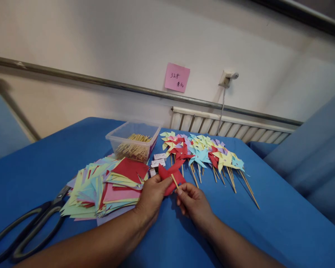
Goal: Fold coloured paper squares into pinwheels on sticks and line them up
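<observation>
My left hand (153, 194) pinches a red paper pinwheel (171, 177) just above the blue table (268, 223). My right hand (193, 201) grips a thin wooden stick (174, 181) whose tip meets the red pinwheel's middle. To the left lies a stack of cut coloured paper squares (106, 188) with a red one on top. Behind the hands is a heap of finished pinwheels on sticks (203, 154).
A clear plastic tub of wooden sticks (134, 143) stands behind the paper stack. Small white boxes (158, 160) lie beside it. Large black-handled scissors (28, 227) rest at the near left. A pink note (176, 77) hangs on the wall above a radiator (229, 128).
</observation>
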`<action>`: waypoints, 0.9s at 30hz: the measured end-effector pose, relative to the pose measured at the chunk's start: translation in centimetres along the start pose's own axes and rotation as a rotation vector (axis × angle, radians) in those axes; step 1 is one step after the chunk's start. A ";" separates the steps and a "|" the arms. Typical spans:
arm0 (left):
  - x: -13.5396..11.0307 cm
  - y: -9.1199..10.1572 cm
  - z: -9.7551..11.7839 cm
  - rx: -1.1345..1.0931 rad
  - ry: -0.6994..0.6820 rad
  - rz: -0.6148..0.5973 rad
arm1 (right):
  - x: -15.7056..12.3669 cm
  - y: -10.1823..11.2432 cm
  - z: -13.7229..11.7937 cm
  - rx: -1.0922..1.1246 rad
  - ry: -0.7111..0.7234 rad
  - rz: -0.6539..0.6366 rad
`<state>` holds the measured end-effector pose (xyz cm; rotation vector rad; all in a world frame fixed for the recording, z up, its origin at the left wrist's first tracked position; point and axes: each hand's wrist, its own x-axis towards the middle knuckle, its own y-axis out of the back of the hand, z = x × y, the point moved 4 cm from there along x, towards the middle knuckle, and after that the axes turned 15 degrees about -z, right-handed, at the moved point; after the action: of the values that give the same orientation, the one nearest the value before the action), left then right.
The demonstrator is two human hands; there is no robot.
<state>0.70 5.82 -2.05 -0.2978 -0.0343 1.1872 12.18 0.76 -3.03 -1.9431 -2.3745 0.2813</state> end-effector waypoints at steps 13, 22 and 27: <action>-0.1 -0.1 0.2 0.003 -0.004 -0.011 | -0.1 0.0 -0.2 0.009 0.007 0.009; -0.1 0.0 0.0 0.011 -0.004 -0.019 | -0.1 0.1 -0.2 0.008 -0.006 0.020; -0.2 -0.1 0.1 0.022 -0.006 -0.007 | -0.1 0.1 0.1 0.006 -0.012 0.020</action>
<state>0.70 5.64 -1.94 -0.2748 -0.0279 1.1812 12.29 0.69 -3.10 -1.9692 -2.3601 0.3017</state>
